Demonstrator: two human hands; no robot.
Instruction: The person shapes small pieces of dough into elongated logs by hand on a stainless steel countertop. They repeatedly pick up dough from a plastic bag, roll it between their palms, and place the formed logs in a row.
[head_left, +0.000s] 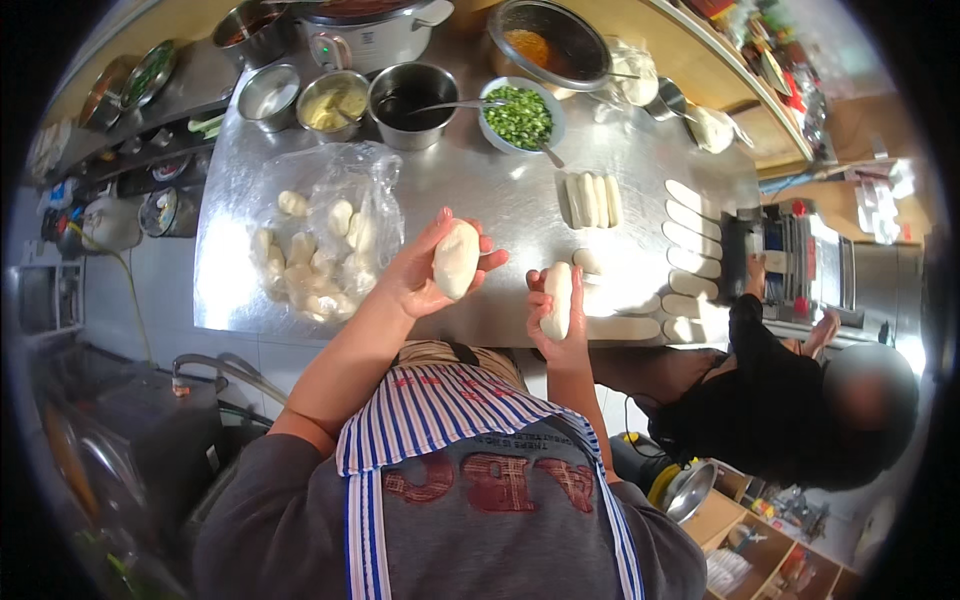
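Note:
My left hand cradles an oval piece of pale dough above the steel table, with the fingers curled under it. A second, narrower dough piece is gripped upright in my right hand, close to the table's near edge. Just beyond that hand lies a small dough piece on the metal. To the left, several dough lumps sit on and under a clear plastic sheet. Dough strips lie side by side further back, and flattened dough ovals form a column at the right.
A bowl of chopped green onions, a pot of dark liquid, a pot of yellow paste and a white cooker line the back. At right, a person in black works at a roller machine.

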